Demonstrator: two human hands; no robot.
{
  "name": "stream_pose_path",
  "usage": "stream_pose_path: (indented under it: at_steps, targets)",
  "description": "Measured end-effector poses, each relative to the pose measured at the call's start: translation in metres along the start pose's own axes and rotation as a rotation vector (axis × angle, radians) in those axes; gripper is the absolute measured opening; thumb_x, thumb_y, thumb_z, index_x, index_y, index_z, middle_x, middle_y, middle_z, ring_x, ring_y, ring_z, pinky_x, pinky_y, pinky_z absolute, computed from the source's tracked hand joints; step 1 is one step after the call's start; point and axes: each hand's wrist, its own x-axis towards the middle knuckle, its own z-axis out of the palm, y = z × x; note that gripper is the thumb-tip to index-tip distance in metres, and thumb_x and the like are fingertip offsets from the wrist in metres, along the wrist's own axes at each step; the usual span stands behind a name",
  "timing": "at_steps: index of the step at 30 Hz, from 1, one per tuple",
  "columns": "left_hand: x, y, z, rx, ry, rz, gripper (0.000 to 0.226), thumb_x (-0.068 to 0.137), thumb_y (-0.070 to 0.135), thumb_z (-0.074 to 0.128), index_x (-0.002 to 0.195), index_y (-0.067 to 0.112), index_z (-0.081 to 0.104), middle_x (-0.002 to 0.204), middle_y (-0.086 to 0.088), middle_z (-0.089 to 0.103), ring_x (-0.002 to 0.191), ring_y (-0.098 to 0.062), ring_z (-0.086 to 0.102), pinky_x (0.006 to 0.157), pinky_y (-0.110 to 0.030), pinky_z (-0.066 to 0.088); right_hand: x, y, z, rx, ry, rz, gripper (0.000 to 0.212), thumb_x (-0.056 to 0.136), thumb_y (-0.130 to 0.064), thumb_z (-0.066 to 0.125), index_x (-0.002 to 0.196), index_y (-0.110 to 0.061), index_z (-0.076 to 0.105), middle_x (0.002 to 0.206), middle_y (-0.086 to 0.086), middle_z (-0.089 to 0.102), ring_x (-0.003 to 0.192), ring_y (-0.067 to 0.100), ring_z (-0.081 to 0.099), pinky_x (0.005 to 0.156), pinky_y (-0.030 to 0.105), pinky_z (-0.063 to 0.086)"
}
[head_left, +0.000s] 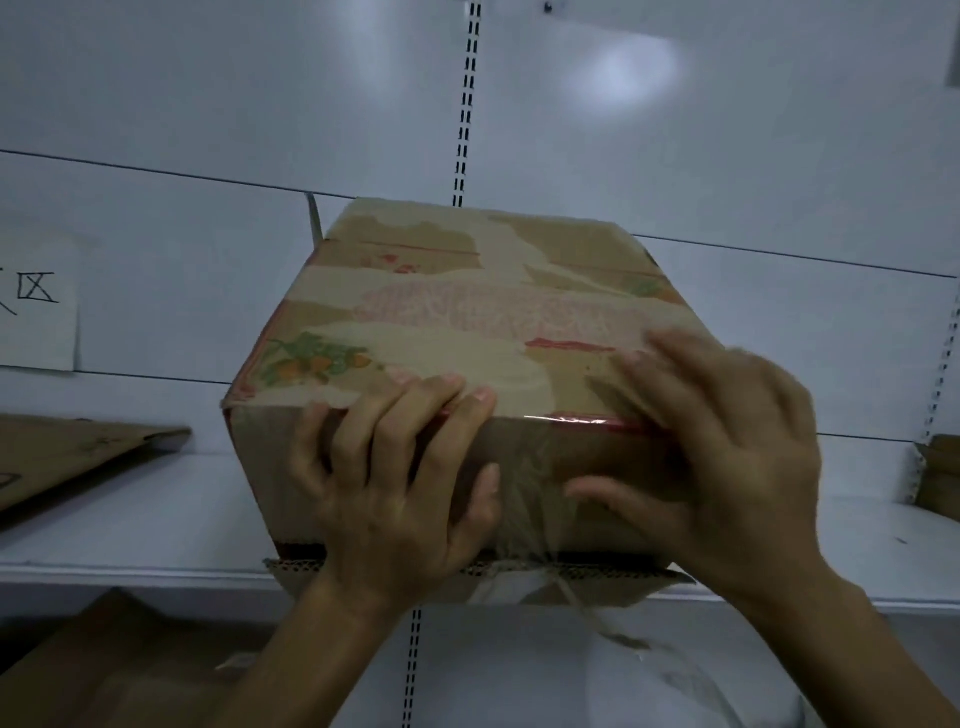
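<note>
Right hand (727, 457) motion-blurred, fingers spread flat on box top, left hand (395, 483) gripping front top edge of cardboard box (467, 312), faded torn print, clear tape, overhanging white shelf (130, 519) front.

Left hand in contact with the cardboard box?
Touching. Head view: the left hand curls its fingers over the top front edge of the cardboard box, thumb on its front face.

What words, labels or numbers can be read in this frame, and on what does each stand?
"区": handwritten on the white paper sheet at far left; the character before it is cut off by the frame edge.
Red print on top of the cardboard box: torn and faded, unreadable.
Marks on the flat cardboard at left: too dim to read.
</note>
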Motion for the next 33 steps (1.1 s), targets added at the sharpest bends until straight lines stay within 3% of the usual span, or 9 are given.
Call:
stream_pose_path:
  at_steps: [2,7,12,19,24,27,29,31,33]
  targets:
    - [-0.002,0.001,-0.002,0.007,0.008,0.002,0.039,0.086,0.041,0.048,0.119,0.021,0.056,0.120,-0.001,0.053,0.112,-0.023,0.046,0.102,-0.046,0.025,-0.003,-0.003,-0.001,-0.008,-0.029,-0.056,0.061,0.083,-0.061,0.062,0.121,-0.013,0.065,0.126,0.007,0.062,0.116,0.025,0.058,0.098,0.041,0.038]
    - [-0.007,-0.002,-0.010,-0.002,0.054,0.015,0.041,0.083,0.044,0.053,0.116,0.020,0.056,0.117,-0.001,0.053,0.118,-0.020,0.039,0.102,-0.044,0.026,-0.011,-0.011,0.000,-0.023,0.144,-0.136,0.046,0.084,-0.051,0.067,0.112,-0.014,0.069,0.119,0.000,0.065,0.108,0.018,0.063,0.091,0.038,0.036]
    - [-0.007,-0.002,-0.014,0.040,0.080,-0.027,0.036,0.085,0.040,0.054,0.115,0.020,0.057,0.115,-0.001,0.052,0.114,-0.020,0.041,0.096,-0.045,0.028,0.000,-0.007,0.014,0.006,0.221,-0.234,0.046,0.081,-0.049,0.071,0.111,-0.013,0.071,0.115,0.000,0.068,0.104,0.018,0.064,0.089,0.036,0.037]
    - [0.005,-0.001,0.024,0.016,0.001,0.111,0.040,0.080,0.044,0.059,0.114,0.023,0.055,0.116,0.002,0.049,0.107,-0.020,0.045,0.098,-0.044,0.026,-0.024,0.010,0.041,0.062,0.220,-0.027,0.048,0.079,-0.040,0.077,0.111,-0.005,0.069,0.117,0.005,0.066,0.107,0.024,0.059,0.087,0.037,0.039]
    - [-0.039,-0.015,0.031,0.012,-0.160,0.202,0.049,0.080,0.045,0.063,0.122,0.022,0.053,0.119,-0.002,0.047,0.107,-0.023,0.044,0.101,-0.038,0.027,-0.059,0.007,0.065,0.045,0.177,-0.037,0.043,0.082,-0.034,0.076,0.116,-0.010,0.067,0.121,0.006,0.065,0.105,0.025,0.059,0.081,0.044,0.048]
    - [-0.053,-0.016,0.023,-0.027,-0.219,0.181,0.037,0.085,0.040,0.061,0.117,0.022,0.057,0.118,-0.001,0.051,0.102,-0.022,0.047,0.088,-0.038,0.035,-0.074,0.001,0.080,0.072,0.158,-0.026,0.042,0.085,-0.032,0.073,0.120,-0.013,0.062,0.124,0.005,0.063,0.108,0.025,0.058,0.078,0.045,0.050]
    - [-0.035,-0.014,0.016,-0.155,-0.255,0.134,0.021,0.091,0.033,0.055,0.100,0.018,0.065,0.102,-0.002,0.061,0.086,-0.022,0.053,0.074,-0.035,0.038,-0.083,-0.005,0.086,0.098,0.139,-0.003,0.041,0.088,-0.032,0.069,0.123,-0.014,0.057,0.125,0.006,0.062,0.110,0.025,0.058,0.080,0.045,0.049]
    - [-0.005,-0.015,0.014,-0.306,-0.297,0.064,0.027,0.094,0.025,0.051,0.079,0.012,0.068,0.076,-0.003,0.065,0.064,-0.018,0.054,0.061,-0.025,0.035,-0.092,-0.012,0.090,0.113,0.122,0.018,0.038,0.090,-0.032,0.066,0.123,-0.016,0.056,0.124,0.007,0.062,0.109,0.025,0.058,0.081,0.044,0.049]
    - [0.026,-0.018,0.018,-0.308,-0.341,-0.045,0.026,0.094,0.024,0.050,0.078,0.011,0.067,0.072,-0.003,0.064,0.063,-0.013,0.051,0.060,-0.018,0.030,-0.100,-0.018,0.095,0.115,0.103,0.035,0.034,0.092,-0.032,0.063,0.121,-0.016,0.055,0.124,0.008,0.063,0.106,0.025,0.057,0.080,0.044,0.048]
